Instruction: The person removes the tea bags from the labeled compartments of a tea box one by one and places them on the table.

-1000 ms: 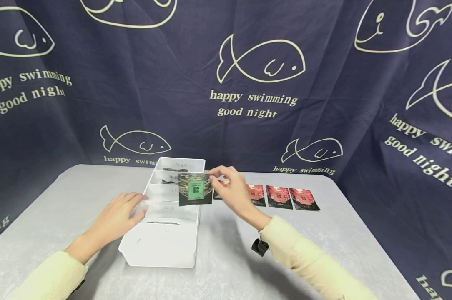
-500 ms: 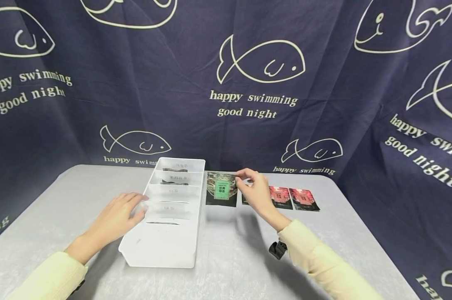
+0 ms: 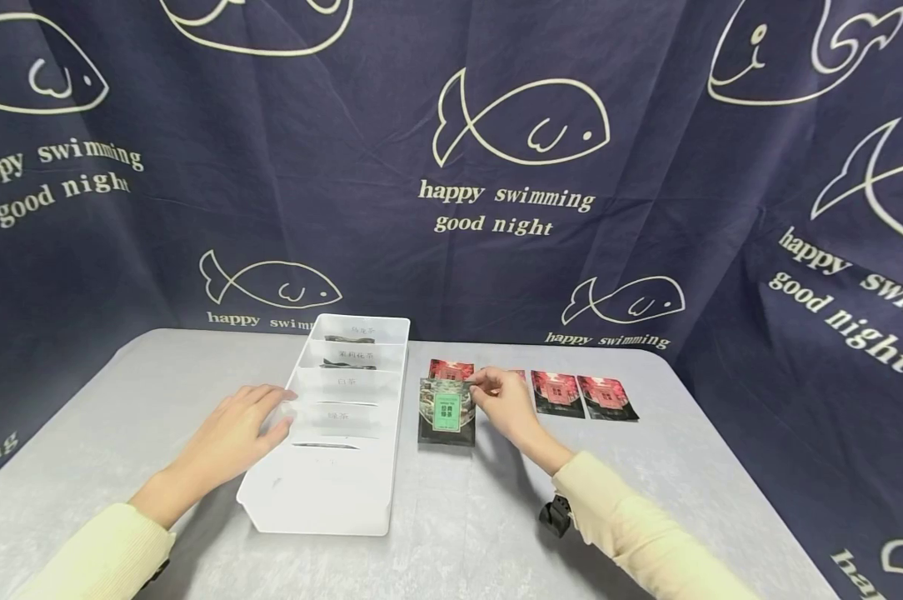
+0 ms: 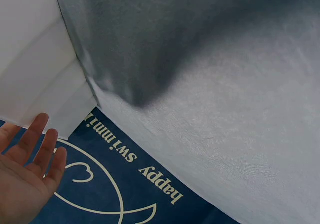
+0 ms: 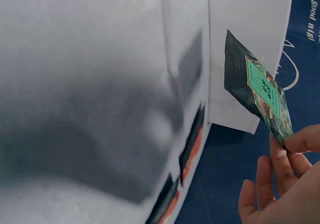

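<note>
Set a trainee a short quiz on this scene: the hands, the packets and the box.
1. Which hand holds the green packet?
2. True or false: the left hand is at the left side of the box.
3. Where do the red packets lie?
A. In the box
B. On the table
C. Under the left hand

Key:
1. The right hand, pinching it by its edge.
2. True.
3. B, to the right of the box.
</note>
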`<state>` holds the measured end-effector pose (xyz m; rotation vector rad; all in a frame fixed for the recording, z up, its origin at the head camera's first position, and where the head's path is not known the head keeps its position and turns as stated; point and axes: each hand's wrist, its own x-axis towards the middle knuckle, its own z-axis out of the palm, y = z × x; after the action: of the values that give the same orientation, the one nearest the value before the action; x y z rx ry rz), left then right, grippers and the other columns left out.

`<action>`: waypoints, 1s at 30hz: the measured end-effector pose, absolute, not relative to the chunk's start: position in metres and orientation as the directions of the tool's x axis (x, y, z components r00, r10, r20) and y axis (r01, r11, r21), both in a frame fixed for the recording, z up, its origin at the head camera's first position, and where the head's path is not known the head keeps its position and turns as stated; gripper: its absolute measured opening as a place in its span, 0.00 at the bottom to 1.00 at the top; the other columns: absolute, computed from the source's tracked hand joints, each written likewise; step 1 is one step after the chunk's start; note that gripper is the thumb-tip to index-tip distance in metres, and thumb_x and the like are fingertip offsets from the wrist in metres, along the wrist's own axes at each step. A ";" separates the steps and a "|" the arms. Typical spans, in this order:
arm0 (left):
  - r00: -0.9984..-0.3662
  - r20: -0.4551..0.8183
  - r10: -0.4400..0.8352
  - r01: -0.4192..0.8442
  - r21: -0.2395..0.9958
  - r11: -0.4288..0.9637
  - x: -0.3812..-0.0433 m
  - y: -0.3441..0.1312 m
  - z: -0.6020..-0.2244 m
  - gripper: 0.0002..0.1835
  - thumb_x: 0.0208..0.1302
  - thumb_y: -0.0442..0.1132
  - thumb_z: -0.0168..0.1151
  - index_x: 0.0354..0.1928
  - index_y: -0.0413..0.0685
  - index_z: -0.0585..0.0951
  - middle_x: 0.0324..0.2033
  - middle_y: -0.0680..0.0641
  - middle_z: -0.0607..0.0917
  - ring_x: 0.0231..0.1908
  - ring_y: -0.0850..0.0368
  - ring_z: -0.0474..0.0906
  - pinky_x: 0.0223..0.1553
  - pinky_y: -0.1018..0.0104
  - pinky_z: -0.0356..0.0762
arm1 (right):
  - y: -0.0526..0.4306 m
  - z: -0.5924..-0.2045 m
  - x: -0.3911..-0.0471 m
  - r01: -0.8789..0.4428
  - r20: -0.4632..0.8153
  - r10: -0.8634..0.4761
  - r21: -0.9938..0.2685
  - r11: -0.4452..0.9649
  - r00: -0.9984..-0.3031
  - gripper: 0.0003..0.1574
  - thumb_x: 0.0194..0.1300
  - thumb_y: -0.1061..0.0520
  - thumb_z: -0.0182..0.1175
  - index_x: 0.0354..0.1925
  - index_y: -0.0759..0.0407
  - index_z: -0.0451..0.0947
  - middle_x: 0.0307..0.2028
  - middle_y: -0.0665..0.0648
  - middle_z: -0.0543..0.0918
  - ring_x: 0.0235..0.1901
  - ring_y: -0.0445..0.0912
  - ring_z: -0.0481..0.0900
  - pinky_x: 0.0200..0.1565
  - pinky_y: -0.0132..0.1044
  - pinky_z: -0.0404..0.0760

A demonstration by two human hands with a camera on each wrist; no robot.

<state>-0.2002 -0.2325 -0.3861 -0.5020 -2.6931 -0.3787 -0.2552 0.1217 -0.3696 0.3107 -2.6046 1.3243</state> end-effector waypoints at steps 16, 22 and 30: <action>-0.864 0.411 0.291 0.393 0.188 0.900 -0.200 -0.233 -0.385 0.18 0.60 0.44 0.54 0.50 0.44 0.77 0.48 0.43 0.80 0.51 0.42 0.73 0.51 0.44 0.69 | 0.122 -0.395 -0.262 -0.191 0.163 -0.103 -0.737 0.648 -0.981 0.08 0.51 0.69 0.58 0.32 0.61 0.79 0.25 0.55 0.81 0.26 0.41 0.74 0.34 0.33 0.75; -0.864 0.409 0.293 0.393 0.187 0.900 -0.200 -0.232 -0.385 0.17 0.60 0.44 0.55 0.49 0.44 0.77 0.48 0.43 0.80 0.51 0.42 0.73 0.52 0.45 0.69 | 0.124 -0.399 -0.266 -0.201 0.150 -0.133 -0.697 0.688 -0.980 0.09 0.50 0.69 0.58 0.34 0.64 0.77 0.25 0.56 0.80 0.27 0.43 0.75 0.37 0.37 0.77; -0.863 0.410 0.294 0.396 0.189 0.899 -0.199 -0.233 -0.385 0.17 0.60 0.43 0.55 0.49 0.44 0.77 0.48 0.44 0.80 0.51 0.43 0.73 0.52 0.46 0.69 | 0.126 -0.401 -0.269 -0.190 0.098 -0.171 -0.704 0.684 -0.980 0.14 0.51 0.70 0.57 0.39 0.66 0.75 0.32 0.57 0.80 0.34 0.46 0.78 0.43 0.39 0.80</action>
<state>-0.1992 -0.2330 -0.3854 -0.5069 -2.6875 -0.3782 -0.2693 0.1262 -0.4014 0.3063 -2.8603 1.1999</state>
